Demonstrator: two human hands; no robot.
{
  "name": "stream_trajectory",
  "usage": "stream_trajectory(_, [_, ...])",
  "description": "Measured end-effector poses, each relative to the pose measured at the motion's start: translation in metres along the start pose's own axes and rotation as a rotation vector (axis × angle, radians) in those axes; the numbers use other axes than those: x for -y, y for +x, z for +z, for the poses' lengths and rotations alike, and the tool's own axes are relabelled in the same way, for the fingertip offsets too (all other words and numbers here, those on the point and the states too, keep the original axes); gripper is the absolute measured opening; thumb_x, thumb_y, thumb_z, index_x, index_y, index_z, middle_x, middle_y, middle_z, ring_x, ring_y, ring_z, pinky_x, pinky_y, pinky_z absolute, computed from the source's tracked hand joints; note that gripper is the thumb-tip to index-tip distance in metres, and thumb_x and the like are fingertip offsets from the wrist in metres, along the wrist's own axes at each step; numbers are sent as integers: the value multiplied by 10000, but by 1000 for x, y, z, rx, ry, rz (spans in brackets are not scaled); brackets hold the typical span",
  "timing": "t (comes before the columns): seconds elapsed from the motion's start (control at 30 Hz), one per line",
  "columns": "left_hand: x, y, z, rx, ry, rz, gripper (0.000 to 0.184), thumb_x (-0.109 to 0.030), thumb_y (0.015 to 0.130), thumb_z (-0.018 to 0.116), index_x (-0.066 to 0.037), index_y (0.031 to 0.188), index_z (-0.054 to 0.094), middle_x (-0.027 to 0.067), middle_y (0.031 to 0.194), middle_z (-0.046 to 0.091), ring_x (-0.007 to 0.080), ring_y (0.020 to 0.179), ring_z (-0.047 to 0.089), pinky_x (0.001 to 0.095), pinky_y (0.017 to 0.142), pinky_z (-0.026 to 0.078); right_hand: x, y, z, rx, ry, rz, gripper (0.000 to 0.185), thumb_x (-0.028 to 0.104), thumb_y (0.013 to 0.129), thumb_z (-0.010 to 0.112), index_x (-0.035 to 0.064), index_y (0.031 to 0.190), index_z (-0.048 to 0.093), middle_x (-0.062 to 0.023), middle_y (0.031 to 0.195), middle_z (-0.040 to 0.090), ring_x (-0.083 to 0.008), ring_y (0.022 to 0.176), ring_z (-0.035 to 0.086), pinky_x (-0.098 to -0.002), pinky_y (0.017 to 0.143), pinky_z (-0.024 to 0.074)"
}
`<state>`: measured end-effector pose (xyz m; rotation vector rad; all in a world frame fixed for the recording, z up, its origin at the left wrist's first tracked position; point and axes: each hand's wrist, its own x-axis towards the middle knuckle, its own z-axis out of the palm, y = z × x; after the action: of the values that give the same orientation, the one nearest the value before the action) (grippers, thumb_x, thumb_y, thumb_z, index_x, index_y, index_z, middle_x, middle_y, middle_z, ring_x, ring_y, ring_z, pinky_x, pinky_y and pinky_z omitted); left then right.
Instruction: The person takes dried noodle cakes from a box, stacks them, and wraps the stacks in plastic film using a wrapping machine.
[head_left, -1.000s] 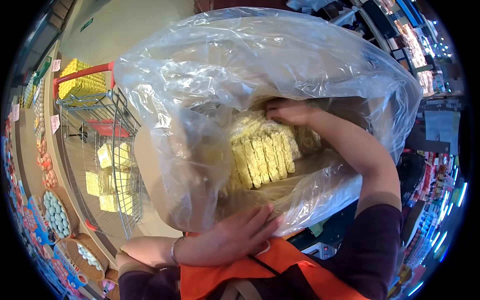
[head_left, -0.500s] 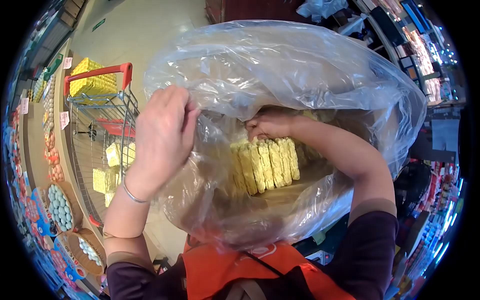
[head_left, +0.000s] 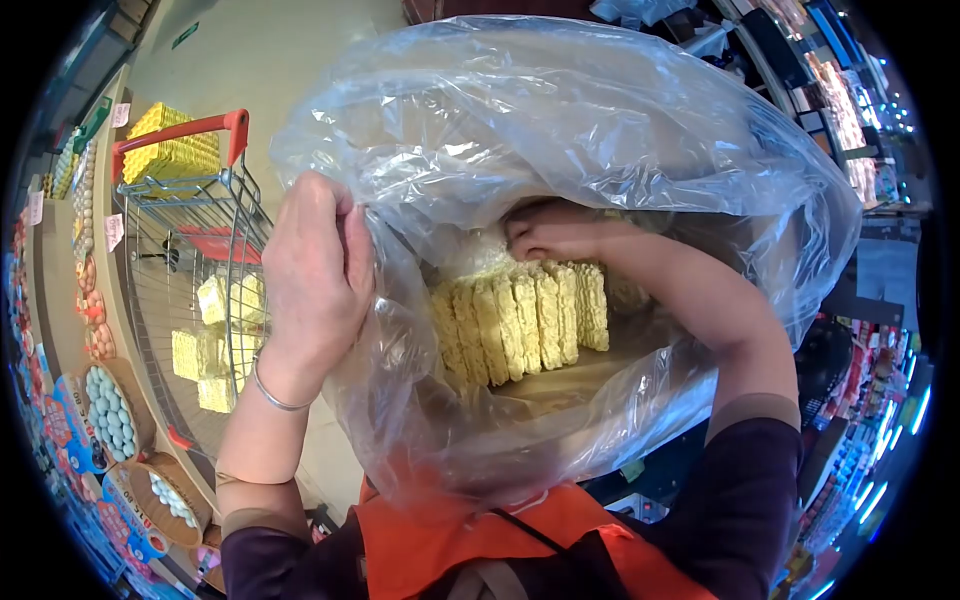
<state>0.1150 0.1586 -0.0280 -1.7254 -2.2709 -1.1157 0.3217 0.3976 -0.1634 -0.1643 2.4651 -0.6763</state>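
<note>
Yellow noodle blocks (head_left: pixel 525 320) just below the curled right hand (head_left: pixel 555 232), its grip unclear, left hand (head_left: pixel 318 270) pinching plastic liner (head_left: pixel 600 110), shop floor (head_left: pixel 290 60), cart (head_left: pixel 200 250) alongside.

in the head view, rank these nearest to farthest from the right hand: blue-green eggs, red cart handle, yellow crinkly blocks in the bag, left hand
From the right hand:
1. yellow crinkly blocks, right beside it, inside the bag
2. left hand, at the bag's left edge
3. red cart handle, upper left
4. blue-green eggs, far left
</note>
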Motion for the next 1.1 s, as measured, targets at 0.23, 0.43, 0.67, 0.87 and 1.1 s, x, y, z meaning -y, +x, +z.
stream_trajectory(0.23, [1,1,5,-31,-38,33,105,27,873,562,0,892,462,120,795,470,251,661,470,331,619,415,1,-88,26,-351,309,653,160,127,909,593,129,1066,624,-50,958,615,-201,836,567,-346,804,476])
stream_trajectory(0.43, [2,1,5,-19,-19,14,113,45,867,554,5,890,450,123,795,464,259,682,469,328,643,420,-5,-121,35,-159,1358,868,258,184,977,531,95,1216,565,-42,1056,602,-148,850,617,-328,763,559])
stream_trajectory(0.67, [-2,1,6,-11,-53,-61,141,43,839,578,-13,886,457,150,772,466,319,688,497,394,637,422,16,-110,43,-166,1451,506,334,61,953,554,40,1278,483,-84,1165,550,-191,925,640,-321,843,567])
stream_trajectory(0.87, [-2,0,5,-11,-38,-43,107,28,884,559,-11,895,460,101,786,454,208,653,441,312,603,394,9,-104,47,37,145,868,249,48,849,649,32,1095,615,-87,898,669,-168,873,658,-307,723,536])
stream_trajectory(1.1, [2,-1,7,-20,-100,-132,134,46,853,580,-9,880,460,131,787,465,287,663,469,355,619,420,-13,-96,107,-287,818,989,164,115,788,710,-46,774,684,-126,638,639,-190,501,588,-354,444,456])
